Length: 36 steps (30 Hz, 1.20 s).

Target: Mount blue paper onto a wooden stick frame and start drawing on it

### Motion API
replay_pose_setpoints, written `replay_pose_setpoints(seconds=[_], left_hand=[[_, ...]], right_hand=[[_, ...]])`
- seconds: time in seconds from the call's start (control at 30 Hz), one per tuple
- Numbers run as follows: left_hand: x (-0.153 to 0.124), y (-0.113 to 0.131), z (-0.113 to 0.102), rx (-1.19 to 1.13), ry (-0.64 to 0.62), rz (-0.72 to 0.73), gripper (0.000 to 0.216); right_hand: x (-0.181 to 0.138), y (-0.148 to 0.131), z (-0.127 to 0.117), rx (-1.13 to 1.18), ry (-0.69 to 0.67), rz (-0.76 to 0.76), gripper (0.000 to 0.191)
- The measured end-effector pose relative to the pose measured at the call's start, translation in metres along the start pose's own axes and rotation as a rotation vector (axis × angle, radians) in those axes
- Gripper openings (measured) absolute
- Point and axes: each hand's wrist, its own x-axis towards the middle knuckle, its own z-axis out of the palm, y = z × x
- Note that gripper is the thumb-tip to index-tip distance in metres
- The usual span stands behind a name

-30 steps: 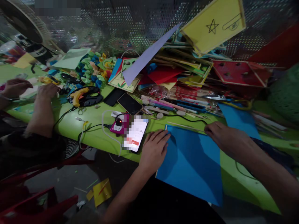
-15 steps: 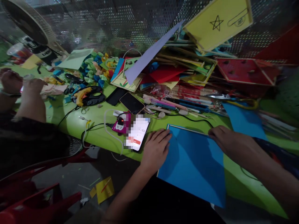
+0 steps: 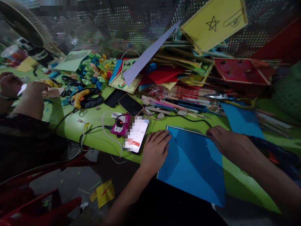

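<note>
A blue sheet of paper (image 3: 195,166) lies before me at the table's front edge, its lower part reaching past the edge. One thin wooden stick (image 3: 185,130) runs along its far edge, and another borders the left side, mostly under my fingers. My left hand (image 3: 156,147) rests flat on the sheet's left edge, fingers stretched out. At the far right corner my right hand (image 3: 219,136) has its fingers curled and pressed together around the stick's right end; the fingertips are partly hidden. A lit phone (image 3: 138,135) lies just left of my left hand.
A purple power socket (image 3: 117,127) with cables sits left of the phone. Behind are two dark phones, pens, scissors (image 3: 216,96) and stacked framed papers. A black-and-yellow glue gun (image 3: 81,99) lies to the left. Another person's hands (image 3: 33,91) work at far left.
The whole view has shifted slightly, moving things a little to the left. Both my hands keep their places on the blue sheet.
</note>
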Motion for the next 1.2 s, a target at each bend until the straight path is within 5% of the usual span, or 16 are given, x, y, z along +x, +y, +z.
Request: replay_pose_setpoints(seconds=[1.0, 1.2], left_hand=[[0.001, -0.005, 0.0, 0.023, 0.019, 0.053, 0.043], [0.002, -0.006, -0.001, 0.016, 0.016, 0.053, 0.044]], right_hand=[[0.001, -0.005, 0.002, 0.064, 0.097, -0.007, 0.027], [-0.023, 0.004, -0.002, 0.197, 0.323, 0.114, 0.03]])
